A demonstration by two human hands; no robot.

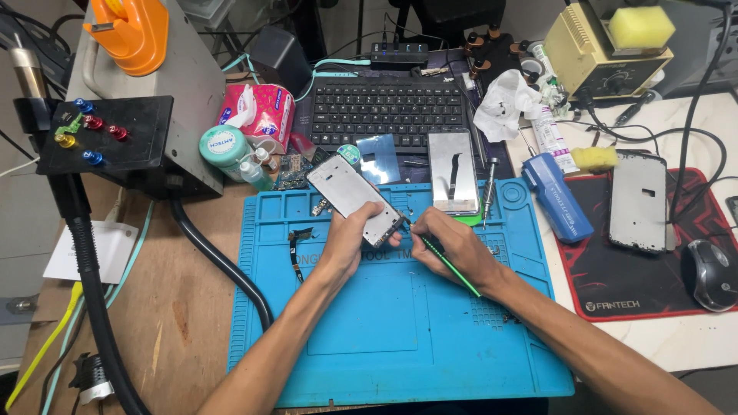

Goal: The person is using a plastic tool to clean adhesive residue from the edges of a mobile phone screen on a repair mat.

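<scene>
The phone frame (355, 197), gripped tilted in the left hand (350, 238), could slip or get gouged if the thin green tool (450, 265), pinched in the right hand (453, 246), presses too hard at its lower edge.

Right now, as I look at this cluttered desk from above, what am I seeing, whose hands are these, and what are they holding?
There is no machine here: a person works with two bare hands, and the single picture comes from a camera worn on that person's head, looking down.

The left hand holds a flat rectangular silvery phone frame, tilted up off the blue rubber work mat. The right hand holds a thin green-handled tool like a pen, its tip at the frame's lower edge.

On the mat lie a second silvery phone panel and a slim metal screwdriver. Behind are a black keyboard and a pink tissue pack. To the right, on a red and black mouse pad, lie a third phone frame and a black mouse.
</scene>
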